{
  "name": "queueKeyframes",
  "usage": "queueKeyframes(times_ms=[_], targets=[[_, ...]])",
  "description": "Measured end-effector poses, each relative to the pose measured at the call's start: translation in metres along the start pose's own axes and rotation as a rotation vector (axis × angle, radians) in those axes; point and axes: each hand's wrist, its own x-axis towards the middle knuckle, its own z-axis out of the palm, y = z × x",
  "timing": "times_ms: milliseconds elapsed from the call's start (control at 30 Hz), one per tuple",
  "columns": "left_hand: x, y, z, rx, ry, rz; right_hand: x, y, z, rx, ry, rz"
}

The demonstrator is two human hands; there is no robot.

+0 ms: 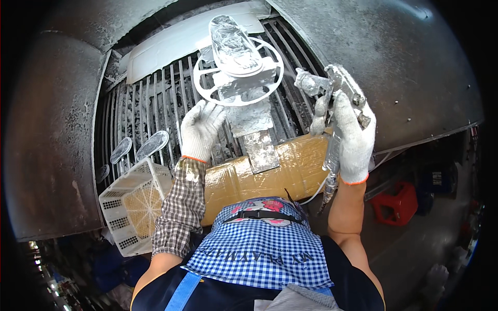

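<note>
The right hand (353, 137), in a white knit glove, is closed around the grip of a paint-crusted spray gun (332, 90), held upright with its nozzle end pointing left toward the middle of the booth. A hose (328, 176) hangs from the gun's base past the forearm. The left hand (199, 127), also gloved, is spread open with fingers loosely extended, its fingertips touching the lower left rim of a white spoked wheel (205, 85). That wheel circles a stand on which a shoe sole (234, 44), silvery and glossy, lies tilted at the top.

The stand's lower part (249, 116) is thickly caked with paint, so its shape is hard to read. Whether the trigger is pressed cannot be told, since the glove covers it.

Below the stand a ledge wrapped in brown tape (290, 168) runs across. Behind it is a slatted metal grille (150, 111) coated with grey overspray, with a white sheet (171, 46) lying at its top. Two more soles (140, 146) stand at the left just above a white plastic basket (129, 207). Curved, dusty metal walls (52, 129) enclose the booth. A red stool (397, 203) sits on the dark floor at the right.
</note>
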Motion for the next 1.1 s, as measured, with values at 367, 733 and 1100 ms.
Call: queueKeyframes(times_ms=[367, 733, 1100], targets=[[0.003, 0.004, -0.022, -0.013, 0.160, 0.011, 0.013, 0.026, 0.006, -0.049, -0.127, 0.040], [-0.014, -0.034, -0.010, -0.035, 0.097, -0.139, 0.048, 0.050, 0.027, 0.016, -0.192, 0.045], [-0.011, -0.025, 0.008, -0.016, 0.022, -0.063, 0.067, 0.036, 0.026, -0.042, 0.027, -0.176]])
